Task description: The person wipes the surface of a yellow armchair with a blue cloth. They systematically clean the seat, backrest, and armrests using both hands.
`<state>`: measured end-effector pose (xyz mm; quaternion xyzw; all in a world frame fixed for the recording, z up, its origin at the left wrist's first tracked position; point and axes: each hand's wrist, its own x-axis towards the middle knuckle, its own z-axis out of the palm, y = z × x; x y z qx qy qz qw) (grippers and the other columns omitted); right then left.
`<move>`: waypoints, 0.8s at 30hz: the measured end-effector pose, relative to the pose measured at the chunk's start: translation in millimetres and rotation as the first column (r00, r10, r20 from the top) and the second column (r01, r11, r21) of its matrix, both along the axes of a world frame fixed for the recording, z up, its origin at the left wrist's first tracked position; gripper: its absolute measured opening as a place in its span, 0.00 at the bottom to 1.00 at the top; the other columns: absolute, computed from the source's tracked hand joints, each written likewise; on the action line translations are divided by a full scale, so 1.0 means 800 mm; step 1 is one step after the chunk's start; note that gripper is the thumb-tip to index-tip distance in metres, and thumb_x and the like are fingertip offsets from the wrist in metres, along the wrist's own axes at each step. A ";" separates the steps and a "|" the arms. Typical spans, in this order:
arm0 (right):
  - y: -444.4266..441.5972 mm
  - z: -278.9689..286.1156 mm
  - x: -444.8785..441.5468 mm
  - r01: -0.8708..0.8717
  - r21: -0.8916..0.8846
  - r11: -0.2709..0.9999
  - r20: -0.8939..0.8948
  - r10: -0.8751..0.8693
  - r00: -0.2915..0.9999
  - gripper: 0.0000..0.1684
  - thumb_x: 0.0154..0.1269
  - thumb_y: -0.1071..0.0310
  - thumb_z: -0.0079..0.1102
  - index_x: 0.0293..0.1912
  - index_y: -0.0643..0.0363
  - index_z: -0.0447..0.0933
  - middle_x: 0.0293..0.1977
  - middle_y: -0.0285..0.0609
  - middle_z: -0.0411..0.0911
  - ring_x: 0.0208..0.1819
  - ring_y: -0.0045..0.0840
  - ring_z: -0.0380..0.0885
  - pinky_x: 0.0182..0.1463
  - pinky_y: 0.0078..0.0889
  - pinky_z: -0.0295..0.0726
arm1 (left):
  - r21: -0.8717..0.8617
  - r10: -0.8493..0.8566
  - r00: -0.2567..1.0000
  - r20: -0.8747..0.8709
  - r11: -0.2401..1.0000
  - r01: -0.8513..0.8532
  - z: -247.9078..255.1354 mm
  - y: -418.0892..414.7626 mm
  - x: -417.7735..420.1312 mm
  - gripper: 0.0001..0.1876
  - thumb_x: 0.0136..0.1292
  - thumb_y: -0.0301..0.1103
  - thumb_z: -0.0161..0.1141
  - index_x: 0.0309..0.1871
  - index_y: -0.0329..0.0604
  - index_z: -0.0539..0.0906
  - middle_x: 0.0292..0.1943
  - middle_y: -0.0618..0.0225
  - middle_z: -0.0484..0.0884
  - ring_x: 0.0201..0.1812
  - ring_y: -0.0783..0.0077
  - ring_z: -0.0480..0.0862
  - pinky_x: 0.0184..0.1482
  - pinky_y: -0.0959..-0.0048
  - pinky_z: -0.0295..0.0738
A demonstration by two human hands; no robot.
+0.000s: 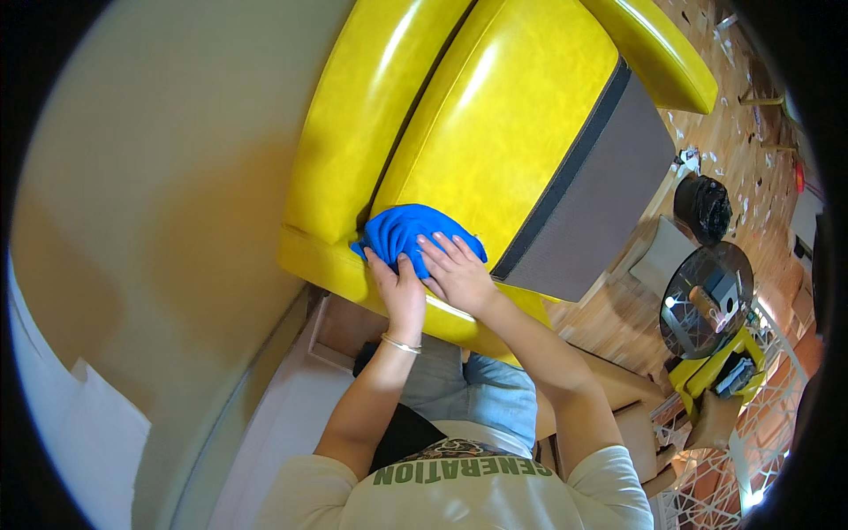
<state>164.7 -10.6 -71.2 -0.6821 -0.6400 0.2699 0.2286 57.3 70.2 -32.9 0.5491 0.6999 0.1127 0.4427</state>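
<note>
A bunched blue cloth (407,228) lies on the near end of a glossy yellow sofa (503,132), where the seat meets the backrest and the near arm. My left hand (399,288), with a bangle at the wrist, grips the cloth's near edge; its thumb and a finger show against the folds. My right hand (460,275) rests flat over the cloth's right side, palm down and fingers extended. The undersides of both hands are hidden.
A plain wall (165,165) runs along the left behind the sofa. To the right stand a round dark glass table (676,305), a bin lined with a black bag (705,205) and a yellow chair (702,377) bearing clothes. White scraps litter the wooden floor (735,159).
</note>
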 end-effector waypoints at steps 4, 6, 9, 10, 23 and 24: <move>-0.050 -0.008 0.020 0.022 -0.026 0.999 -0.035 -0.023 0.999 0.31 0.65 0.56 0.64 0.63 0.61 0.73 0.72 0.45 0.64 0.73 0.41 0.64 0.75 0.47 0.61 | -0.154 0.361 0.902 0.236 0.931 -0.332 0.007 -0.032 0.041 0.40 0.78 0.44 0.47 0.77 0.19 0.44 0.78 0.34 0.47 0.80 0.47 0.51 0.79 0.63 0.44; -0.067 -0.011 0.036 0.071 -0.055 0.996 -0.048 -0.074 0.996 0.32 0.65 0.57 0.64 0.64 0.62 0.72 0.72 0.48 0.64 0.72 0.45 0.64 0.75 0.47 0.62 | -0.228 0.406 0.884 0.233 0.906 -0.356 0.014 -0.059 0.065 0.40 0.78 0.45 0.45 0.77 0.21 0.42 0.79 0.36 0.46 0.80 0.49 0.50 0.79 0.64 0.44; -0.073 -0.007 0.058 0.151 -0.108 0.983 -0.072 -0.159 0.985 0.34 0.64 0.60 0.63 0.66 0.65 0.70 0.70 0.58 0.66 0.71 0.53 0.65 0.74 0.49 0.64 | -0.334 0.482 0.768 0.420 0.870 -0.363 -0.020 -0.107 0.072 0.40 0.79 0.44 0.44 0.78 0.24 0.40 0.79 0.39 0.47 0.79 0.53 0.52 0.78 0.64 0.47; -0.072 -0.007 0.064 0.166 -0.110 0.980 -0.042 -0.171 0.984 0.33 0.65 0.58 0.63 0.65 0.64 0.70 0.68 0.57 0.67 0.70 0.52 0.66 0.74 0.49 0.64 | -0.373 0.502 0.781 0.370 0.851 -0.370 -0.018 -0.117 0.079 0.39 0.79 0.44 0.44 0.78 0.24 0.40 0.79 0.41 0.48 0.78 0.55 0.55 0.77 0.65 0.50; 0.067 -0.003 0.043 0.188 0.096 0.977 0.039 -0.193 0.980 0.34 0.61 0.44 0.64 0.60 0.54 0.77 0.62 0.44 0.74 0.69 0.49 0.63 0.75 0.66 0.51 | -0.068 0.260 0.942 0.214 0.966 -0.251 -0.006 -0.044 0.043 0.43 0.74 0.36 0.54 0.77 0.21 0.40 0.78 0.45 0.52 0.77 0.56 0.58 0.76 0.65 0.52; 0.080 -0.006 0.046 0.186 0.051 0.981 0.061 -0.189 0.980 0.36 0.59 0.40 0.63 0.60 0.53 0.78 0.61 0.46 0.74 0.69 0.51 0.62 0.74 0.69 0.48 | 0.025 0.138 0.989 0.053 0.990 -0.140 0.000 -0.036 0.044 0.40 0.76 0.37 0.52 0.78 0.24 0.43 0.79 0.43 0.50 0.79 0.53 0.52 0.78 0.63 0.47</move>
